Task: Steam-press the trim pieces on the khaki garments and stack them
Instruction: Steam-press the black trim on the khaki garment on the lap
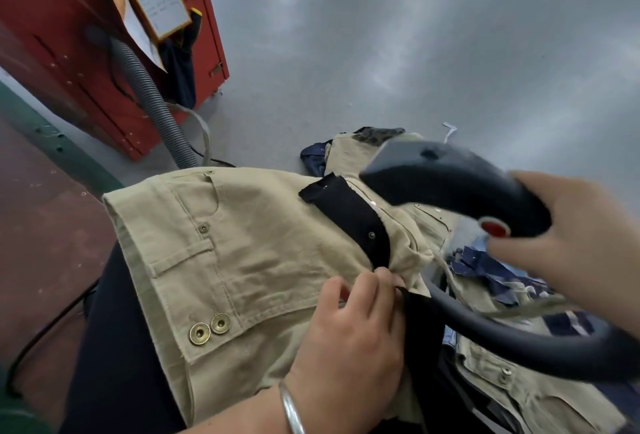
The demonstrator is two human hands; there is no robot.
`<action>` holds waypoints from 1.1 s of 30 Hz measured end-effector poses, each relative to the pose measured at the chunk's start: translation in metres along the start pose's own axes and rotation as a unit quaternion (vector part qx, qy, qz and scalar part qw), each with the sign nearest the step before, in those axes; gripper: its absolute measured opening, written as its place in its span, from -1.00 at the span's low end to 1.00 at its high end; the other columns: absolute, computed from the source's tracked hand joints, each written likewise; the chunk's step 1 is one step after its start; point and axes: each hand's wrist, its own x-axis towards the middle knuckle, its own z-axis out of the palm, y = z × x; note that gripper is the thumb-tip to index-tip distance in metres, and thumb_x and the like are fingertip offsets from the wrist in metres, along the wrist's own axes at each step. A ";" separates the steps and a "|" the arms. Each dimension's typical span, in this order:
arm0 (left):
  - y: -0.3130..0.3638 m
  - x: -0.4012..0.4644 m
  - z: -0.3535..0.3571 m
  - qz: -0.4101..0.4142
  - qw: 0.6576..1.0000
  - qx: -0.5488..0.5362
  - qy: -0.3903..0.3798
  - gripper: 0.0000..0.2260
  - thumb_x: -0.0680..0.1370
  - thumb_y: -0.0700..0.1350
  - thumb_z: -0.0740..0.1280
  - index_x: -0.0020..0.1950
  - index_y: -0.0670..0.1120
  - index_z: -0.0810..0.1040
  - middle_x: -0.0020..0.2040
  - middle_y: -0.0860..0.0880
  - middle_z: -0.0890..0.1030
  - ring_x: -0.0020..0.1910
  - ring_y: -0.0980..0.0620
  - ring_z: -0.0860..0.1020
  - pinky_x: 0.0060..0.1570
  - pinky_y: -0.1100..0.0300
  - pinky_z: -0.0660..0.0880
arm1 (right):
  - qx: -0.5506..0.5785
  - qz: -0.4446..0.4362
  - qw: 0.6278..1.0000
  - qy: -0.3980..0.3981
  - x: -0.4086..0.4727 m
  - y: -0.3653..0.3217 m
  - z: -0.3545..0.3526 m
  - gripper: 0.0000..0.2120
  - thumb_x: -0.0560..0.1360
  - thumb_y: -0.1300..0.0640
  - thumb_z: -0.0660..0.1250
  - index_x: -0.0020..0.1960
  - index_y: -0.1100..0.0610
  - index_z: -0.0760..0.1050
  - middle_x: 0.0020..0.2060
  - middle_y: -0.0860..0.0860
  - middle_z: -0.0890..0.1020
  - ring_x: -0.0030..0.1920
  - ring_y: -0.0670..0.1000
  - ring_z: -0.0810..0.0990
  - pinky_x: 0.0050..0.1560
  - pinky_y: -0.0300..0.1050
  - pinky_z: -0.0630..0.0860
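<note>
A khaki garment (249, 260) with brass snaps lies across my lap, filling the lower middle of the head view. A black trim strip (349, 211) runs diagonally over it. My left hand (353, 326) pinches the khaki cloth at the strip's lower end, a silver bangle on the wrist. My right hand (575, 236) grips the dark handle of a steam iron (460, 180), thumb beside its red button (495, 225). The iron hovers just right of the strip and looks blurred. Its thick black hose (519, 336) loops below.
More khaki garments (512, 388) and blue denim pieces (485, 260) lie heaped at the right and behind the iron. A red cabinet (104, 52) with a grey ribbed hose (152, 97) and a paper sheet stands at the left. Grey floor fills the upper right.
</note>
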 end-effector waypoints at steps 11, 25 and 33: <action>-0.001 -0.001 0.004 0.004 1.000 -0.003 0.008 -0.69 0.45 -0.18 0.13 -0.03 -0.19 0.65 0.05 -0.22 0.63 -0.17 -0.08 0.57 -0.15 0.13 0.50 | -0.139 -0.053 0.988 -0.039 0.070 -0.042 0.030 -0.87 0.38 -0.05 0.38 -0.13 -0.06 0.48 -0.39 -0.13 0.48 -0.38 -0.14 0.42 -0.41 -0.22 0.19; -0.002 -0.001 0.003 0.001 1.000 -0.001 0.017 -0.69 0.46 -0.16 0.15 0.00 -0.17 0.66 0.05 -0.18 0.64 -0.14 -0.08 0.57 -0.15 0.13 0.50 | -0.036 -0.016 0.999 -0.003 0.057 -0.043 0.013 -0.86 0.31 -0.02 0.40 -0.15 -0.10 0.50 -0.49 -0.07 0.54 -0.43 -0.01 0.58 -0.43 -0.19 0.44; 0.001 -0.003 0.002 0.020 1.000 0.004 0.016 -0.69 0.48 -0.16 0.10 -0.01 -0.17 0.63 0.02 -0.18 0.61 -0.13 -0.09 0.51 -0.20 0.11 0.42 | -0.146 -0.028 0.986 -0.079 0.026 -0.048 -0.001 -0.84 0.20 -0.18 0.27 -0.24 -0.19 0.44 -0.52 -0.11 0.47 -0.46 -0.10 0.46 -0.43 -0.19 0.30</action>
